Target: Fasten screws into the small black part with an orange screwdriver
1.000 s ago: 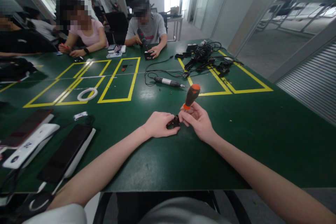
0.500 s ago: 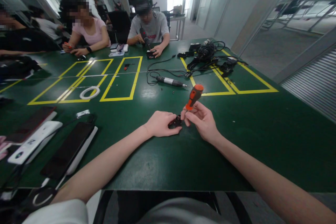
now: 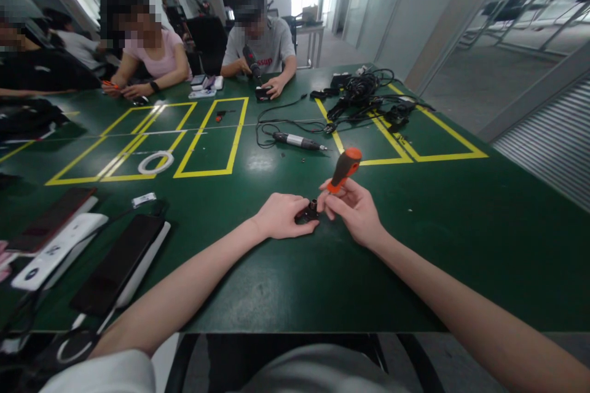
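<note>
Low on the green table, my left hand (image 3: 282, 216) is closed around a small black part (image 3: 310, 214) with a short round stub standing up from it; the palm hides much of it. My right hand (image 3: 354, 210) pinches a screwdriver (image 3: 346, 167) with an orange and dark grey handle, near where the handle meets the shaft. The handle leans up and to the right. Its tip is hidden behind my fingers, close beside the black part, and I cannot tell whether the two touch.
Beyond my hands lies a corded electric screwdriver (image 3: 299, 141). A heap of black cables (image 3: 364, 95) sits at the far right. Phones, one a dark phone (image 3: 117, 264), a white power strip (image 3: 59, 252) and a white ring (image 3: 155, 162) are at left. Co-workers (image 3: 260, 46) sit across the table.
The screwdriver handle has tilted slightly further to the right. My left hand and the black part stay almost where they were; the whole view has shifted a little.
</note>
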`<state>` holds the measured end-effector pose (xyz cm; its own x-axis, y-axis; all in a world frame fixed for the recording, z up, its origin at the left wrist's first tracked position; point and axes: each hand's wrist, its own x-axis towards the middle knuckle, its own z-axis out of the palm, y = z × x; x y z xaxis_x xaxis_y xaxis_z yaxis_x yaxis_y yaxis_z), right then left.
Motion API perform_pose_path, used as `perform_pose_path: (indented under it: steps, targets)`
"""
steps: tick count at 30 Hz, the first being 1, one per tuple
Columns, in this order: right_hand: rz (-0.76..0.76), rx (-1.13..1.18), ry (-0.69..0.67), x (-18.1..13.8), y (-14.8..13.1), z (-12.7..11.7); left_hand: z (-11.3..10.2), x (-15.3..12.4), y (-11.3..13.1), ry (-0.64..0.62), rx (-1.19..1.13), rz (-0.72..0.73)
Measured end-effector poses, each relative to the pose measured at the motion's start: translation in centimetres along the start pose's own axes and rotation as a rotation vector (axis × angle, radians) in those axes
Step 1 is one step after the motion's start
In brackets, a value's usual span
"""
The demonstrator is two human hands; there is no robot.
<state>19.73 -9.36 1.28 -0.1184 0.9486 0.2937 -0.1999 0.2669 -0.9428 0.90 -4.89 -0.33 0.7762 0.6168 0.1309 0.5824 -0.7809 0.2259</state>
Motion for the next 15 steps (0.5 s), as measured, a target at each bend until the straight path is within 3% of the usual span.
perform_pose_path:
  steps: [6, 15]
  targets:
    - [0.017, -0.061, 0.046, 0.12, -0.03, -0.16, -0.04, 0.02, -0.05, -0.001, -0.011, 0.002]
    - [-0.035, 0.031, -0.025, -0.07, 0.53, -0.35, -0.17, 0.10, 0.13, -0.010, -0.025, -0.001]
